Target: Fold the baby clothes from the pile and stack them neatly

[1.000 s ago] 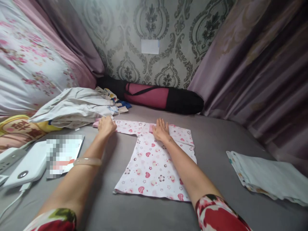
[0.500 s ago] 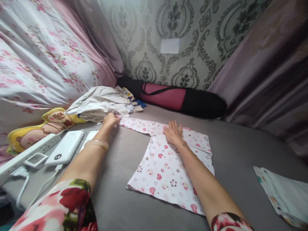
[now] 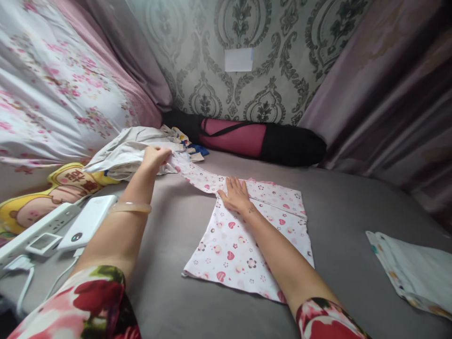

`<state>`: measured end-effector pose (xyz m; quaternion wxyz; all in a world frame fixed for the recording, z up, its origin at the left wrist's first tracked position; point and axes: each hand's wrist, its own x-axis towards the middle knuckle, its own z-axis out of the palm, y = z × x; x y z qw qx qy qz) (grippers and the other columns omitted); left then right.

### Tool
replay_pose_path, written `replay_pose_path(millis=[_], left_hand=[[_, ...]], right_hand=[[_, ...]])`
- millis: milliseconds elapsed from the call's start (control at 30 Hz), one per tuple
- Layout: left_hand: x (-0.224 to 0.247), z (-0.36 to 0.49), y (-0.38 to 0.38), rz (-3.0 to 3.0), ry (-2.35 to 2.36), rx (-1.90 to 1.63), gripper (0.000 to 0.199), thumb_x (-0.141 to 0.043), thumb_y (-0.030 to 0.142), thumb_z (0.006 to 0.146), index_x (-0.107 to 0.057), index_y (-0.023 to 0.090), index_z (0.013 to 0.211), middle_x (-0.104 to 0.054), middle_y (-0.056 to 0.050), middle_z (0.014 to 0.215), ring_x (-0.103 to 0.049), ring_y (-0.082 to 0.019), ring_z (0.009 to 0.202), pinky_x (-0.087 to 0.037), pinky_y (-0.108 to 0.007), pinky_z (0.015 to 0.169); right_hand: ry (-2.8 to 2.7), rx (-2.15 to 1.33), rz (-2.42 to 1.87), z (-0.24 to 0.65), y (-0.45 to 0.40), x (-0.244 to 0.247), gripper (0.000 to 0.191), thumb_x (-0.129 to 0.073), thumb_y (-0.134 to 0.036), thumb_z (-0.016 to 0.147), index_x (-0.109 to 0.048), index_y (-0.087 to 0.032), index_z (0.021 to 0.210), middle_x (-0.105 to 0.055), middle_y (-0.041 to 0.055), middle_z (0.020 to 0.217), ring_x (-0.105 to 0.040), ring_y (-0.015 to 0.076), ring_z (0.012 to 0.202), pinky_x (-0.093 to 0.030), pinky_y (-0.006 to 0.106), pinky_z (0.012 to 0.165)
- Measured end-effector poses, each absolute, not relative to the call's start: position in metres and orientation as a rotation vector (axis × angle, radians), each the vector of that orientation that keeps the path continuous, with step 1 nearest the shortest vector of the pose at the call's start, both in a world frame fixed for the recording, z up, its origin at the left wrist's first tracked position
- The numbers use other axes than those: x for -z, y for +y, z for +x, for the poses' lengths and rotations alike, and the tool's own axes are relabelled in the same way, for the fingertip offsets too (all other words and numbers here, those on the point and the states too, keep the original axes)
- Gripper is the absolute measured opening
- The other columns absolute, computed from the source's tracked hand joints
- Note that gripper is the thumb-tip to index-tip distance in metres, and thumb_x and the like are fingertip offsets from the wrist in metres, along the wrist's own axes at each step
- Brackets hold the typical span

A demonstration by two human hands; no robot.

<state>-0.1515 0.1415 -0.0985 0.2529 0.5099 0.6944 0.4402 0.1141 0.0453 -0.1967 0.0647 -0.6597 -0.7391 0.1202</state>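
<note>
A patterned shirt (image 3: 236, 240) lies on the gray sheet (image 3: 158, 254), one sleeve (image 3: 197, 180) drawn out leftward.
At left, the left hand (image 3: 157, 157) reaches forward, fingers pinched narrow on the sleeve's end, beside the pale clothes (image 3: 122, 150); the right hand (image 3: 235, 194) presses palm down near the shoulder, fingers slightly spread; the shirt's long axis runs away from the person, hem nearest.

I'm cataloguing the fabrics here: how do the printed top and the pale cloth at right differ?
The printed top lies mostly spread out; the pale cloth is folded in layers. The top shows hearts and flowers; the cloth's upper face looks plain. The left hand grips the top, the right hand rests on it; neither touches the cloth. Both fabrics lie on the grey sheet.
</note>
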Motion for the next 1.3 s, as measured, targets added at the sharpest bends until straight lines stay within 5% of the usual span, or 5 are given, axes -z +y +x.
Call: replay_pose_path(millis=[467,633,833,1033,1300], left_hand=[[0.033,-0.009,0.107,1.322,1.228,-1.393,0.012,-0.059,0.023,0.065,-0.050,0.017,0.071,-0.052,0.003,0.060,-0.055,-0.012,0.054,-0.052,-0.025,0.054],[0.045,0.033,0.096,1.408,1.262,-1.424,0.013,-0.058,0.024,0.071,-0.047,0.018,0.068,-0.048,0.005,0.058,-0.053,-0.011,0.056,-0.048,-0.022,0.056],[0.076,0.091,0.074,1.586,1.167,-1.431,0.019,-0.060,0.034,0.079,-0.051,0.017,0.073,-0.056,0.002,0.069,-0.057,-0.013,0.073,-0.047,-0.022,0.067],[0.106,0.104,0.064,1.547,0.868,-1.034,0.044,-0.044,0.056,0.089,-0.058,0.017,0.103,-0.067,-0.012,0.109,-0.063,-0.021,0.103,-0.047,-0.031,0.087],[0.156,0.039,0.096,1.479,1.465,-1.206,0.030,-0.039,0.023,0.086,-0.057,0.013,0.109,-0.070,-0.014,0.103,-0.067,-0.020,0.095,-0.051,-0.034,0.082]], right_hand=[[-2.125,-0.697,-2.026,0.117,0.060,0.164,0.067,-0.049,-0.045,0.086,-0.034,-0.027,0.148,-0.022,0.0114,0.158,-0.011,0.0310,0.146,-0.005,0.057,0.113],[-1.509,-0.722,-1.757,0.150,0.039,0.168,0.043,-0.044,-0.016,0.086,-0.057,-0.019,0.128,-0.057,0.0103,0.134,-0.048,0.0215,0.128,-0.032,0.037,0.109],[-0.514,-1.419,-1.244,0.210,0.014,0.158,0.029,-0.035,-0.030,0.097,-0.058,-0.013,0.102,-0.069,0.0112,0.093,-0.068,0.0181,0.077,-0.054,0.035,0.081],[-0.295,-1.439,-1.002,0.255,-0.001,0.168,0.065,-0.022,-0.073,0.090,-0.057,-0.020,0.103,-0.069,0.0094,0.090,-0.068,0.0249,0.087,-0.054,0.051,0.082],[-0.165,-1.317,-1.078,0.255,0.002,0.182,0.029,-0.044,-0.044,0.096,-0.059,-0.019,0.097,-0.069,0.0072,0.086,-0.066,0.0223,0.090,-0.056,0.048,0.081]])
